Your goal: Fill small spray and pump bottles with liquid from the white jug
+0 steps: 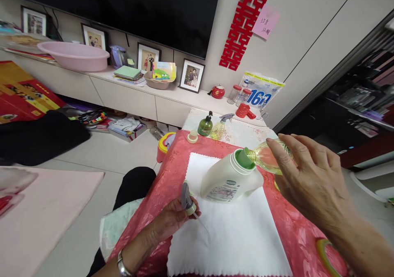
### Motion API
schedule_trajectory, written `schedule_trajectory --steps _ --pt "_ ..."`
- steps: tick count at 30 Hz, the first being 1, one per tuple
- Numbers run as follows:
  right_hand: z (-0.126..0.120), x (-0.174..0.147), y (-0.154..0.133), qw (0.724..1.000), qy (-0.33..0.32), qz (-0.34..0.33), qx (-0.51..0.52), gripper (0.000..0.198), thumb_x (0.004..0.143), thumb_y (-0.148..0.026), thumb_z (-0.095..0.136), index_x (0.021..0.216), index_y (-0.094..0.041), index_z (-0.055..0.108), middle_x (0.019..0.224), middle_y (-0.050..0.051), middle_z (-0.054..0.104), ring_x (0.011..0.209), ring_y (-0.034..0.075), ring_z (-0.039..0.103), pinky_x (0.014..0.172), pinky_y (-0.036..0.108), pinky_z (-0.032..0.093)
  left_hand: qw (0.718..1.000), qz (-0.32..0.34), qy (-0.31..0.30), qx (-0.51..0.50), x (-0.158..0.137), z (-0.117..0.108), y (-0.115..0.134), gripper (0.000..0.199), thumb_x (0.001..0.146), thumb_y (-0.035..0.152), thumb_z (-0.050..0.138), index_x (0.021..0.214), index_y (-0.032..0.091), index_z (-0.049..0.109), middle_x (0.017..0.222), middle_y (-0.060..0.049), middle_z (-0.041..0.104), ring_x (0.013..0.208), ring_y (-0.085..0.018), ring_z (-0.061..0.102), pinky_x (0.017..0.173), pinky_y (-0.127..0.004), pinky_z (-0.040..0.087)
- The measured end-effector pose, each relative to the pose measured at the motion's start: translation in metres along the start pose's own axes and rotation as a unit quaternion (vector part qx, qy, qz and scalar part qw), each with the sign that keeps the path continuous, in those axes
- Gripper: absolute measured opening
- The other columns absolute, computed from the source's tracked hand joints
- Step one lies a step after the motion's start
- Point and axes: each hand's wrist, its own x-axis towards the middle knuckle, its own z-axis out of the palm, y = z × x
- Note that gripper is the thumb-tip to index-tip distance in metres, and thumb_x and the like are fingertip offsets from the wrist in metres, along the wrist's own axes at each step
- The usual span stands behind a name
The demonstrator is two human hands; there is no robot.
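Our left hand point(172, 216) pinches a sprayer point(186, 198) near the jug point(228, 181); our right hand point(310, 176) grips a bottle point(265, 157) at the jug's mouth point(245, 159).

Soft, even indoor light covers the scene, moderately bright, with only faint shadows. The white cloth point(243, 236) looks brightest, nearly washed of detail, while the red plastic cover point(154, 211) glints along its creases. The black cabinet point(338, 121) sinks into dimness. Wide-angle distortion stretches the edges; small print on the pale jug point(212, 178) is soft.
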Motion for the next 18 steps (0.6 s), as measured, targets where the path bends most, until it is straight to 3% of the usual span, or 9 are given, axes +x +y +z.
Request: schedule_trajectory --steps 18 --pt "-0.0057 0.0056 0.007 0.999 0.021 -0.042 -0.005 0.038 0.103 -0.012 0.04 0.141 -0.016 0.044 0.143 0.014 0.045 0.127 0.035 0.05 0.095 0.048 0.042 1.0 0.001 -0.005 0.0 -0.0005 0.0047 0.0033 0.043 0.068 0.041 0.094 0.103 0.023 0.077 0.098 -0.003 0.074 0.095 -0.017 0.068 0.093 -0.035 0.05"
